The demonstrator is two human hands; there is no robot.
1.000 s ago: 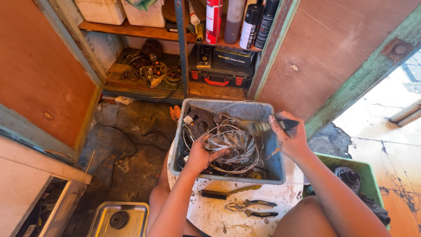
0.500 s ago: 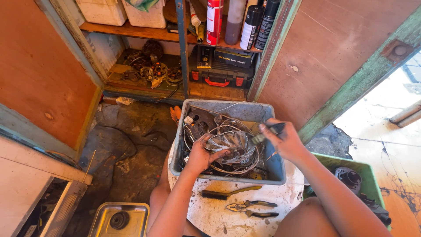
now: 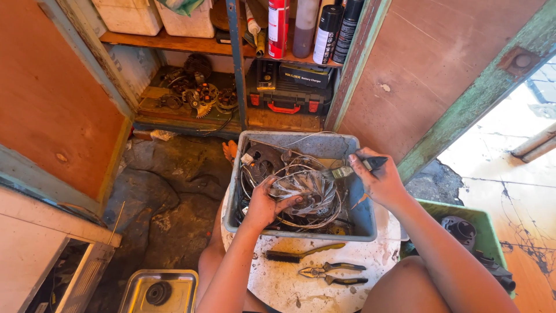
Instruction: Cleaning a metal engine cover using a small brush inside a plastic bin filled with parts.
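While the left hand (image 3: 267,203) grips the finned, dirt-coated metal part (image 3: 307,191) from its near-left edge, the right hand (image 3: 379,181) holds a small paintbrush (image 3: 353,168) in a closed pinch, bristles aimed at the part's far-right side. The part sits inside the grey plastic tub (image 3: 362,217), on a bed of looped wire and cable (image 3: 301,223). Judged from this arrangement, the step in hand is brush-cleaning of the fins; the next move calls for a steady hold on the part and short strokes along the fins, with the wire kept off the bristles. The tub rests on a round, stained white stool top (image 3: 289,284), where a wire brush (image 3: 301,253) and pliers (image 3: 333,272) lie just near of the tub. To the right, a green crate (image 3: 489,217) holds a dark round component; its other contents are unclear. Near left on the floor, a steel tray (image 3: 174,287) contains one black disc. On the far shelves stand spray cans (image 3: 324,26), a black tool case (image 3: 289,87) and a pile of gears (image 3: 197,93).
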